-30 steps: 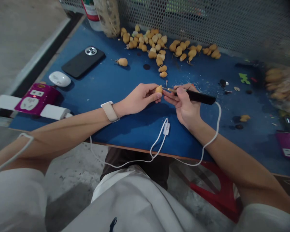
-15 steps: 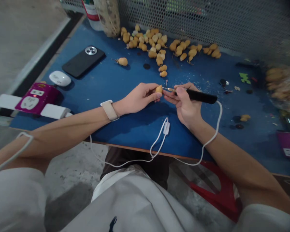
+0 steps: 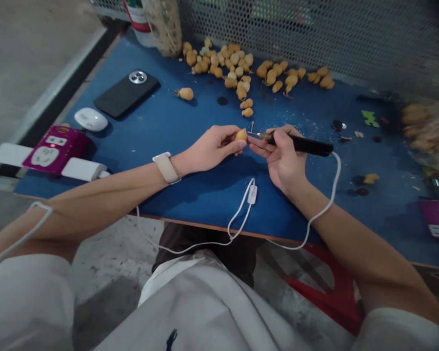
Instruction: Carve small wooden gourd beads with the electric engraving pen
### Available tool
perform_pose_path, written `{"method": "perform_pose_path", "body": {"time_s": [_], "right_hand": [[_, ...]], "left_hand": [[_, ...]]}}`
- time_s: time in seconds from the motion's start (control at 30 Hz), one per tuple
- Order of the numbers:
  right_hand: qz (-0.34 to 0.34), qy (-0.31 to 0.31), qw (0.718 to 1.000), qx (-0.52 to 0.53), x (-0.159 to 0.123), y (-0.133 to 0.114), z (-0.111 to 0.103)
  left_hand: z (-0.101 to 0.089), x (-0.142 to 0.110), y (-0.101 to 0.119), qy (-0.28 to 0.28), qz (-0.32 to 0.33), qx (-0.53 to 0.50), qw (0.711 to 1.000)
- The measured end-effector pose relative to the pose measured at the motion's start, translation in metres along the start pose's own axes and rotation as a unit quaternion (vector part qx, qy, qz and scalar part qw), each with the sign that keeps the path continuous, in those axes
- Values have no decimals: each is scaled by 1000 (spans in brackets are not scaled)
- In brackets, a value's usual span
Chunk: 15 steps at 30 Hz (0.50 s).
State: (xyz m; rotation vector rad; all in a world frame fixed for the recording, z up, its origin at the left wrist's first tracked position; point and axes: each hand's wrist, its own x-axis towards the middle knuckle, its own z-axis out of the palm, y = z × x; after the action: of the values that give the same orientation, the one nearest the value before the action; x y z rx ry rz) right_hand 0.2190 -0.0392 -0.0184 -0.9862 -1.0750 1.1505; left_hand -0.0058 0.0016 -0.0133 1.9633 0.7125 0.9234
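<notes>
A small tan gourd (image 3: 242, 135) is pinched between the thumb and fingers of my left hand (image 3: 215, 146), over the front middle of the blue table. My right hand (image 3: 286, 158) grips a black pen-style mini drill (image 3: 307, 145) with a brass-coloured collar and a thin metal bit. The bit points left at the gourd, its tip very close to the upper right side; I cannot tell whether it touches. From the drill's back end a white cord (image 3: 338, 180) loops down past my right forearm. An inline switch (image 3: 252, 194) on the cord lies before my hands.
Many small gourds (image 3: 234, 58) are heaped along the perforated metal panel (image 3: 307, 44). One lone gourd (image 3: 185, 93) lies near a black phone (image 3: 127, 93). At left are a white case (image 3: 91, 119) and a purple power socket (image 3: 54, 165). A bagged pile (image 3: 429, 129) stands right.
My right hand has drawn the mini drill slightly to the right, and the cord has shifted with it. The left hand and its gourd have hardly moved.
</notes>
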Motion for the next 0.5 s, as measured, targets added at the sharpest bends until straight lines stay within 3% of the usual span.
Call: {"method": "perform_pose_path", "body": {"time_s": [0.5], "right_hand": [[-33,-17,999,8,5,13,-6]], "left_hand": [[1,-2,5,13,-25,43,999]]}}
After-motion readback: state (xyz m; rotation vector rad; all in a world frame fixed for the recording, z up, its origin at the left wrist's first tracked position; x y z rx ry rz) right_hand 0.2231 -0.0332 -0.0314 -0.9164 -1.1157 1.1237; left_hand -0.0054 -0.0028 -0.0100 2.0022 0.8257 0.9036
